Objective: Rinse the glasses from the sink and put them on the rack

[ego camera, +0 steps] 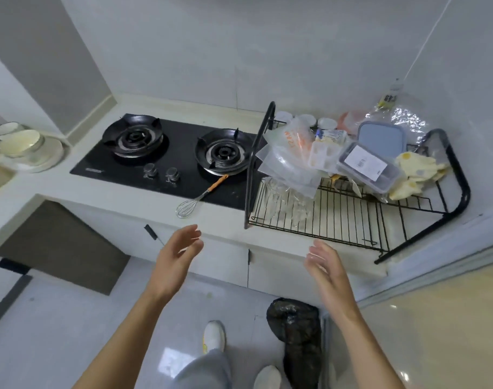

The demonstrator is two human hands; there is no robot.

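Observation:
A black wire rack [343, 220] stands on the counter at the right. Several clear glasses [284, 200] stand upside down at the left end of its lower shelf. My left hand [178, 254] and my right hand [324, 262] hover in front of the counter edge, below the rack, both empty with fingers spread. The sink is out of view.
The rack's upper shelf is crowded with plastic containers [371, 167], bags and yellow gloves [416, 172]. A black two-burner stove [166, 155] lies left of the rack, with a whisk [195, 202] at its front. Bowls and plates [23, 147] are stacked far left. A black bin bag [298, 332] sits on the floor.

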